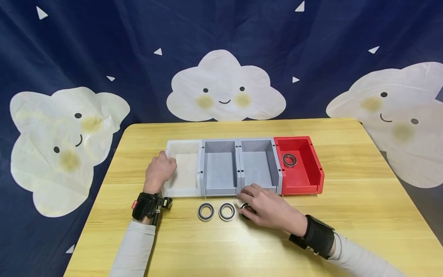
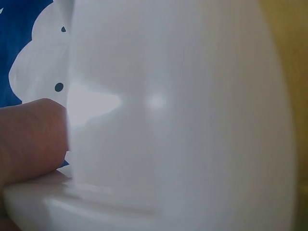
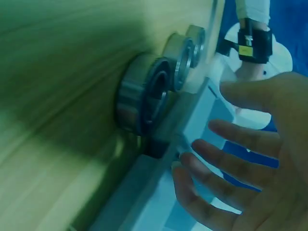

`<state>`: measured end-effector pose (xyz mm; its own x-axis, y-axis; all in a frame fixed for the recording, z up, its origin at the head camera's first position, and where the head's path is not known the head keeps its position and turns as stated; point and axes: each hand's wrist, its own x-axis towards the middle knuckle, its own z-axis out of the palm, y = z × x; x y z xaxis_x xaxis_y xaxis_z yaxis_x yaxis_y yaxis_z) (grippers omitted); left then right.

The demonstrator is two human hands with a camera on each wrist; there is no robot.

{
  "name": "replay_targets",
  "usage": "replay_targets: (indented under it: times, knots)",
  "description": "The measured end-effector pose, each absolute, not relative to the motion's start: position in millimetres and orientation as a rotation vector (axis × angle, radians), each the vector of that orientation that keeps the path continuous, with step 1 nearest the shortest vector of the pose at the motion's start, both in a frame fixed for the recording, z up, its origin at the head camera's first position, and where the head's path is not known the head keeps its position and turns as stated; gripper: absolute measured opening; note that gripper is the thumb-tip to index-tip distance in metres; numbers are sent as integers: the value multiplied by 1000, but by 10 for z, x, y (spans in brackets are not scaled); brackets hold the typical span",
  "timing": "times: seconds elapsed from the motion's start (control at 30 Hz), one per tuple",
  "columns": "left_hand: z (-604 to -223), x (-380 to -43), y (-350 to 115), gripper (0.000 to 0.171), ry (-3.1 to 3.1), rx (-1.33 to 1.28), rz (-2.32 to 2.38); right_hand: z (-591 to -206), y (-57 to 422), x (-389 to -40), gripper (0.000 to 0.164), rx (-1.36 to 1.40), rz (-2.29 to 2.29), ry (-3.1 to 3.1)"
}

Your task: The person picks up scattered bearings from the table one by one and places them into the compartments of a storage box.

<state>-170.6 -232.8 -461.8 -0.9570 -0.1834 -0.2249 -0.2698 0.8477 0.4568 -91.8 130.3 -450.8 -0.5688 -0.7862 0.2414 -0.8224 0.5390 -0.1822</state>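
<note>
My left hand (image 1: 160,171) grips the left wall of the white bin (image 1: 183,191), thumb over the rim; in the left wrist view the white bin wall (image 2: 183,144) fills most of the picture beside a digit. My right hand (image 1: 268,206) hovers over the rightmost ball bearing (image 1: 245,216), partly hiding it. In the right wrist view the right hand (image 3: 250,163) has its fingers spread and bent a little, apart from the nearest bearing (image 3: 144,94). Two more bearings, a left one (image 1: 205,212) and a middle one (image 1: 227,212), lie flat in the same row before the bins.
Two grey bins, the left one (image 1: 221,191) and the right one (image 1: 261,186), stand side by side between the white bin and a red bin (image 1: 300,189). Inside the red bin lies another bearing (image 1: 289,160). All stand on a wooden table (image 1: 194,250) before a blue cloud-patterned curtain (image 1: 221,27).
</note>
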Motion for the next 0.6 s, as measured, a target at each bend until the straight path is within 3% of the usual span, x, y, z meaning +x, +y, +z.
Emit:
replay_targets:
  times: [0.27, 0.6]
  knots:
    - [-4613, -1712, -2326, 54, 2846, -361, 754, -4635, 1295, -872, 39, 1468, 363, -2706]
    - [-4613, -1709, -2327, 54, 2843, -362, 753, -4710, 1264, -781, 25, 1540, 156, -2663]
